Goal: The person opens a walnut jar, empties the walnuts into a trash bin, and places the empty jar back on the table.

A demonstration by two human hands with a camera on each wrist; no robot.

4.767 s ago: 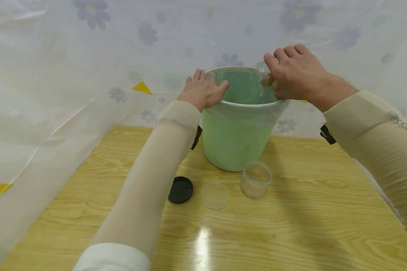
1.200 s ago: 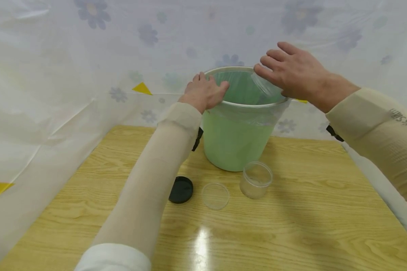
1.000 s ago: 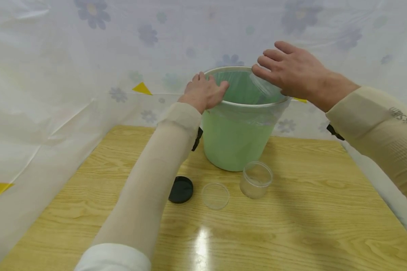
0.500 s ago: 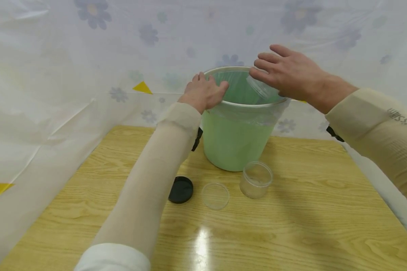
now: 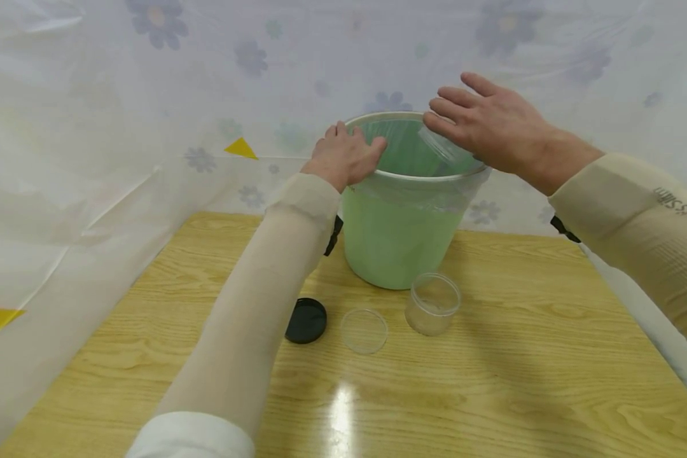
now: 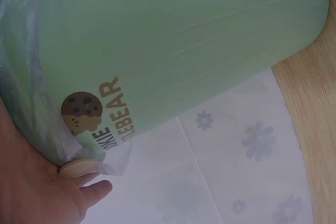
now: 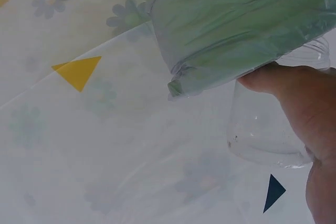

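While one left hand (image 5: 343, 154) grips one bin (image 5: 401, 235), the right hand (image 5: 486, 124) pinches one jar (image 5: 443, 147).

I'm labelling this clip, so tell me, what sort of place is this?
Probably a makeshift indoor work corner: a wooden table hemmed in by flower-printed plastic sheeting, bearing a lined green bin, an open clear jar and loose lids.
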